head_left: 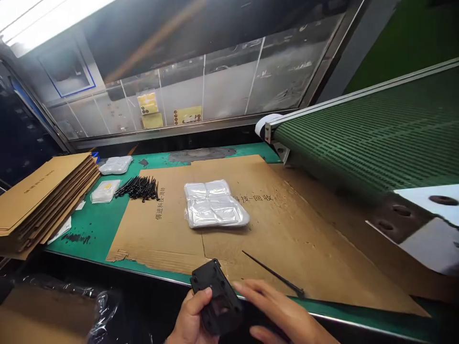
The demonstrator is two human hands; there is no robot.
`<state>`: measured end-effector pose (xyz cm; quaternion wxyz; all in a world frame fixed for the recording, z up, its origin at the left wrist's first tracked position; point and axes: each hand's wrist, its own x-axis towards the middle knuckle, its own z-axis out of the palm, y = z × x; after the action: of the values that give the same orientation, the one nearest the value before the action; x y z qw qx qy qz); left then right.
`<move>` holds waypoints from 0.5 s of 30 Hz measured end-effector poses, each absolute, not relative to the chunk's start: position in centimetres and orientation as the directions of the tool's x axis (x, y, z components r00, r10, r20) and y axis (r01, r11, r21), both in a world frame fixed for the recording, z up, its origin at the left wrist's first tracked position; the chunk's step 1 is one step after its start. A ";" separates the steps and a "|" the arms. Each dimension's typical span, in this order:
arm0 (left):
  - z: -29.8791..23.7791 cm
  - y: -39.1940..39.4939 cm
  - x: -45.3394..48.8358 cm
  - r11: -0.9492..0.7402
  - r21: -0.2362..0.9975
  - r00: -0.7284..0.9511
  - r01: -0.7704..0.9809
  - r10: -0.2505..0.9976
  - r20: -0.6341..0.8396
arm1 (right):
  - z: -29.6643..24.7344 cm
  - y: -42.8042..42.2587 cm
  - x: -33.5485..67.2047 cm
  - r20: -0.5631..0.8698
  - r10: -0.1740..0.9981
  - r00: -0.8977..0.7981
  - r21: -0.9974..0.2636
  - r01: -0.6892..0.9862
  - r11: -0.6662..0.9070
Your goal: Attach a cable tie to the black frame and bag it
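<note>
1. Gripping a black moulded plastic bracket (215, 298), the left hand (191, 317) is clamped around its lower part, with the thumb across its face. The bracket is tilted and sits just over the near edge of the bench, its upper corner overlapping the cardboard.
2. The right hand (283, 310) is apart from the left, open, with its fingers loosely spread. Its fingertips (238, 286) are just beside the bracket's right edge; whether they touch it cannot be told from this view.
3. A single black cable tie (273, 273) lies slantwise on the cardboard, its nearer end close to the right hand.
4. A flattened corrugated cardboard sheet (297, 239), printed with black Chinese characters, covers much of the green workbench (86, 239). A silvery plastic-wrapped pack (213, 204) lies near the sheet's middle.
5. A loose pile of black cable ties (138, 187) sits at the sheet's far left edge, beside a small clear plastic bag (105, 191). A second plastic bag (115, 165) lies farther back.
6. A stack of flat cardboard sheets (43, 200) rests at the bench's left end.
7. A green slatted conveyor belt (366, 138) rises along the right side, and crumpled clear plastic wrap (103, 310) lies below the bench at lower left.
</note>
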<state>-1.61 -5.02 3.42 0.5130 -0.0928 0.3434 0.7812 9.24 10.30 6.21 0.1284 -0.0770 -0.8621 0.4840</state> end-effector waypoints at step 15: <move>5.8 -5.2 -2.7 -0.376 0.189 -0.373 -0.907 0.510 -0.775 | 1.1 11.3 8.6 -0.029 0.623 -0.782 -0.880 0.315 0.355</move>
<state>-2.66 -5.24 5.80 0.4622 -0.3162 0.3137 0.7668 8.62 11.31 1.07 0.1573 -0.2902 -0.8079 0.4882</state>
